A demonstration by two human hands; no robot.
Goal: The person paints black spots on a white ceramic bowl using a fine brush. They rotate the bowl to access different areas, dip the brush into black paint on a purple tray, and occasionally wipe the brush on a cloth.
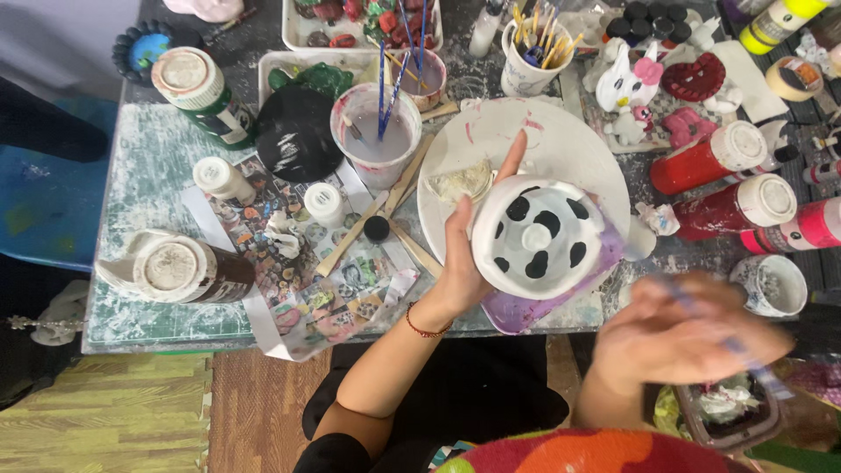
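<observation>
Blurred with motion, the right hand sits lowest and closest, its fingers smeared so that I cannot tell whether they are spread or closed; a thin blue-handled brush seems to run through it, over a small tray half cut off by the picture's edge. Going from the left: a brown paint bottle lies on its side on the green cutting mat, a green bottle with a white label lies beyond it, and a black disc rests beside a cup of cloudy water holding blue brushes. The left hand grips a white ceramic piece with black spots from its left side, fingers curled behind it and one fingertip raised, above the white plate. Red paint bottles lie to the right.
</observation>
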